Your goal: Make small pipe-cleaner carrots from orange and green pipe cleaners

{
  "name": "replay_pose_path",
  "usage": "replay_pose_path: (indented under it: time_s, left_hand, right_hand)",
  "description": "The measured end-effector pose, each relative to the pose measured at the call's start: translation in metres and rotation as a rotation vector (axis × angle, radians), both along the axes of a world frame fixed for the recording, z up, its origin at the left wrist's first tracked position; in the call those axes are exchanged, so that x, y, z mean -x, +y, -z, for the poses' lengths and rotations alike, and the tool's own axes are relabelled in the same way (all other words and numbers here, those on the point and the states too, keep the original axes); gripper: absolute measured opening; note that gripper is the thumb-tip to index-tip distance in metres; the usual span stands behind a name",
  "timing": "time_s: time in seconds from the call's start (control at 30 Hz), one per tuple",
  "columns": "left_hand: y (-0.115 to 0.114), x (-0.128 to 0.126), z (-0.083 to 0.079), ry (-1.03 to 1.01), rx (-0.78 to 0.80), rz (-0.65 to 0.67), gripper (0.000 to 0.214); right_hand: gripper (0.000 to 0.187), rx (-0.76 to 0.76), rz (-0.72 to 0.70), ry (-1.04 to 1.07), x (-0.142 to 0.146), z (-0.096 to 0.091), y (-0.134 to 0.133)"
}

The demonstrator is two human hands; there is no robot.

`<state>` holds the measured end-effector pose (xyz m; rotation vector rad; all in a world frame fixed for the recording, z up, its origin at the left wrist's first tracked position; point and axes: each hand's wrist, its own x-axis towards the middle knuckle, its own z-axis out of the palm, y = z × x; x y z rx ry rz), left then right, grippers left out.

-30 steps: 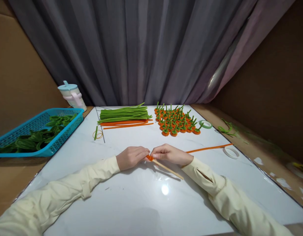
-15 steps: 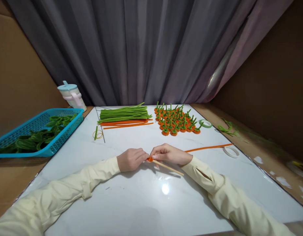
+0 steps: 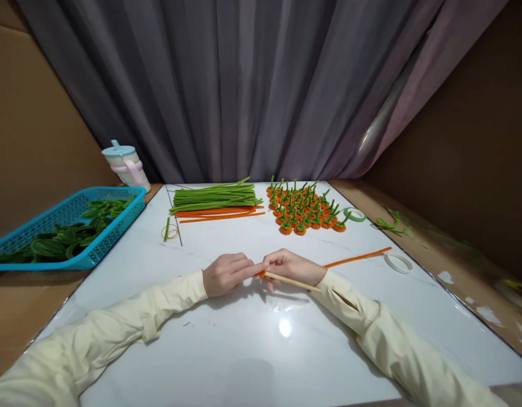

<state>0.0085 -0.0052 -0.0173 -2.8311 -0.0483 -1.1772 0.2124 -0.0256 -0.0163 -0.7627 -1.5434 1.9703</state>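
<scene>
open tabletop below stick, basket blocking left

Pale stick in right fingers

Long cream sleeves are creased, with a slit near the right cuff.

Stick angled higher, orange strip drawn left
</scene>
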Motion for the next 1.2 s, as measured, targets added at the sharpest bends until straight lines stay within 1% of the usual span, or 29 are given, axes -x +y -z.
replay_pose_path:
  time_s: [0.07, 0.13, 0.2, 0.27, 0.37, 0.43, 0.5, 0.57, 0.67, 0.73, 0.8, 0.87, 0.9, 0.97, 1.03, 1.1, 1.13, 1.2]
  left_hand:
    - [0.0, 0.0, -0.001, -0.025, 0.085, -0.015, 0.042]
    - [0.0, -0.001, -0.002, -0.056, 0.145, -0.057, 0.043]
    - [0.002, -0.001, -0.002, -0.091, 0.177, -0.097, 0.045]
    - [0.003, -0.002, -0.002, -0.121, 0.188, -0.119, 0.045]
    - [0.003, -0.002, -0.004, -0.129, 0.147, -0.152, 0.041]
    - [0.003, -0.001, -0.007, -0.102, 0.088, -0.191, 0.038]
    - [0.005, 0.001, -0.009, -0.064, 0.01, -0.237, 0.035]
    - [0.007, 0.003, -0.012, -0.023, -0.069, -0.277, 0.032]
    - [0.011, 0.006, -0.018, 0.044, -0.154, -0.353, 0.03]
    - [0.014, 0.008, -0.023, 0.105, -0.172, -0.409, 0.031]
    - [0.016, 0.01, -0.031, 0.171, -0.142, -0.443, 0.032]
    - [0.017, 0.011, -0.04, 0.224, -0.054, -0.42, 0.031]
    - [0.017, 0.012, -0.044, 0.238, 0.016, -0.383, 0.03]
    - [0.016, 0.012, -0.051, 0.244, 0.214, -0.284, 0.028]
    - [0.014, 0.011, -0.057, 0.237, 0.478, -0.211, 0.024]
    - [0.012, 0.009, -0.06, 0.218, 0.773, -0.194, 0.023]
    - [0.012, 0.008, -0.059, 0.198, 0.913, -0.194, 0.024]
    - [0.012, 0.006, -0.056, 0.12, 1.14, -0.182, 0.025]
  right_hand:
    - [0.037, -0.005, -0.011, 0.034, 0.002, 0.002, 0.001]
    - [0.039, 0.0, -0.001, 0.051, 0.004, 0.003, 0.002]
    - [0.041, -0.008, 0.02, 0.07, 0.006, 0.003, 0.001]
    - [0.043, -0.052, 0.032, 0.069, 0.009, 0.003, -0.001]
    - [0.049, -0.079, 0.037, -0.006, 0.016, 0.001, -0.006]
    - [0.053, -0.072, 0.031, -0.075, 0.021, -0.002, -0.011]
    - [0.052, -0.104, 0.023, -0.141, 0.026, -0.006, -0.015]
    - [0.049, -0.197, 0.033, -0.248, 0.028, -0.013, -0.018]
    - [0.036, -0.429, 0.061, -0.516, 0.026, -0.029, -0.019]
    - [0.024, -0.6, 0.057, -0.709, 0.022, -0.042, -0.017]
    - [0.016, -0.755, 0.034, -0.869, 0.02, -0.056, -0.015]
    - [0.018, -0.89, 0.017, -0.985, 0.018, -0.068, -0.013]
    - [0.019, -0.947, 0.023, -1.037, 0.016, -0.073, -0.011]
    - [0.02, -1.029, 0.062, -1.112, 0.013, -0.078, -0.006]
    - [0.018, -1.058, 0.088, -1.073, 0.008, -0.079, 0.002]
    - [0.017, -1.011, 0.064, -0.91, 0.002, -0.074, 0.011]
    - [0.019, -0.956, 0.053, -0.822, 0.0, -0.07, 0.015]
    - [0.025, -0.775, 0.049, -0.664, -0.003, -0.058, 0.023]
